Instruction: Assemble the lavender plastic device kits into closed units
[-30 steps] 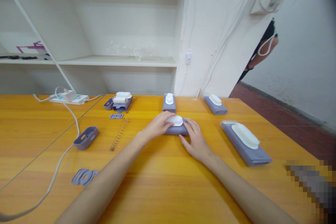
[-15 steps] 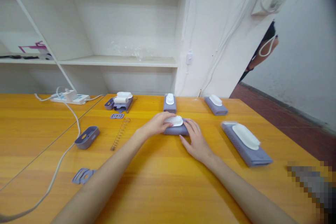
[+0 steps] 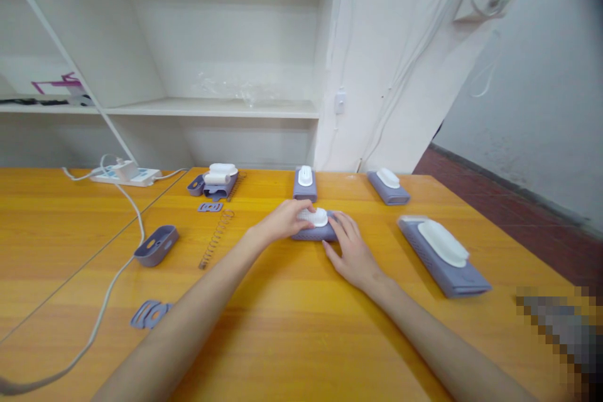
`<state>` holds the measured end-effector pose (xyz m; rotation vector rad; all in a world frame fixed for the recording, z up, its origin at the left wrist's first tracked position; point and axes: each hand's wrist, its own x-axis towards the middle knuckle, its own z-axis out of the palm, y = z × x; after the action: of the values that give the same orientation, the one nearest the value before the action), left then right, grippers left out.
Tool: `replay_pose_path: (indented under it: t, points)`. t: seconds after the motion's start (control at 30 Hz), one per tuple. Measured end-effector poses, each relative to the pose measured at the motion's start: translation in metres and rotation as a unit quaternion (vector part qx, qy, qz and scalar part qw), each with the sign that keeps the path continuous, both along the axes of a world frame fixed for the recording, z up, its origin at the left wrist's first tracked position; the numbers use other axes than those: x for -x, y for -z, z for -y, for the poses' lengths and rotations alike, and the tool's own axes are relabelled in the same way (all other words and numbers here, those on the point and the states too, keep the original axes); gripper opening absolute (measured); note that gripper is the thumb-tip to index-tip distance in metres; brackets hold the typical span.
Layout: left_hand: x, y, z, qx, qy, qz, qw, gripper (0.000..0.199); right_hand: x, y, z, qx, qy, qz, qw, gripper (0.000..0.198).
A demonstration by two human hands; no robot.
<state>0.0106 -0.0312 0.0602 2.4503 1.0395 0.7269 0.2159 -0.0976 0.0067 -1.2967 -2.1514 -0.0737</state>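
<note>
A grey-purple plastic case (image 3: 313, 234) lies lengthwise on the wooden table between my hands, a white oval piece (image 3: 321, 217) on its top. My left hand (image 3: 286, 220) pinches the left end of the oval piece between thumb and fingers. Curled around the case's right end, my right hand (image 3: 351, 245) has fingertips on top and the thumb at the front side. A long coil spring (image 3: 217, 240) lies left of my left hand. Beyond the held case stands a similar case (image 3: 305, 191) with its own white oval top.
Two more cases lie right, one near (image 3: 438, 264) and one far (image 3: 389, 188). At left are a hollow purple end cap (image 3: 157, 246), flat purple plates (image 3: 149, 315), a case with loose parts (image 3: 220, 183), a power strip (image 3: 125, 174) and a trailing white cable (image 3: 106, 292).
Both hands stay on the case, with only a slight shift of the left fingers on the oval piece. A person's arm at the right background has left the view.
</note>
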Motion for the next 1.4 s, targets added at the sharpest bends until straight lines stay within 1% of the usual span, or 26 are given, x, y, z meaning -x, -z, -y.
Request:
replay_pose_path:
  t: [0.13,0.2,0.27,0.3,0.4,0.47,0.5,0.57,0.63,0.77,0.93,1.03,1.17,1.4]
  points:
    - [0.001,-0.002,-0.002,-0.006,-0.007,-0.034,0.999,0.031,-0.001,0.002,-0.001,-0.001,-0.001,-0.003,1.000,0.048]
    - [0.001,0.000,-0.001,-0.010,0.004,-0.025,1.000,0.033,0.000,0.001,-0.001,-0.001,0.000,-0.005,1.000,0.050]
    - [0.003,0.003,0.003,-0.029,0.002,-0.002,1.000,0.042,0.000,0.000,-0.001,-0.002,0.000,-0.010,1.000,0.054]
    - [0.004,0.006,0.005,-0.042,-0.009,0.010,0.999,0.048,0.000,-0.001,-0.001,-0.002,-0.001,-0.012,1.000,0.055]
    - [0.012,0.018,0.015,-0.067,-0.082,0.028,0.994,0.070,0.001,-0.003,0.000,-0.002,-0.005,-0.011,1.000,0.055]
    - [0.017,0.026,0.023,-0.065,-0.131,0.019,0.989,0.077,0.000,-0.004,0.001,0.000,-0.005,-0.011,1.000,0.055]
    - [0.019,0.030,0.027,-0.066,-0.154,0.010,0.986,0.075,0.000,-0.004,0.001,0.001,-0.005,-0.012,1.000,0.054]
    - [0.021,0.036,0.037,-0.074,-0.192,-0.017,0.979,0.065,0.000,-0.004,0.002,0.006,-0.005,-0.016,1.000,0.054]
    - [0.020,0.041,0.048,-0.092,-0.214,-0.044,0.972,0.056,0.001,-0.001,0.001,0.013,0.002,-0.028,1.000,0.055]
    - [0.012,0.044,0.064,-0.124,-0.246,-0.071,0.959,0.055,0.000,0.008,-0.001,0.037,0.027,-0.064,0.997,0.062]
    - [0.006,0.046,0.070,-0.160,-0.280,-0.094,0.942,0.051,-0.004,0.013,-0.003,0.089,0.015,-0.093,0.992,0.063]
    - [0.004,0.045,0.070,-0.167,-0.278,-0.106,0.940,0.050,-0.005,0.011,-0.003,0.094,0.011,-0.108,0.990,0.060]
    - [0.000,0.046,0.070,-0.159,-0.257,-0.104,0.948,0.053,-0.004,0.008,-0.002,0.097,0.014,-0.112,0.989,0.061]
    - [0.000,0.056,0.063,-0.139,-0.237,-0.032,0.961,0.056,-0.003,0.005,0.002,0.084,0.013,-0.105,0.991,0.062]
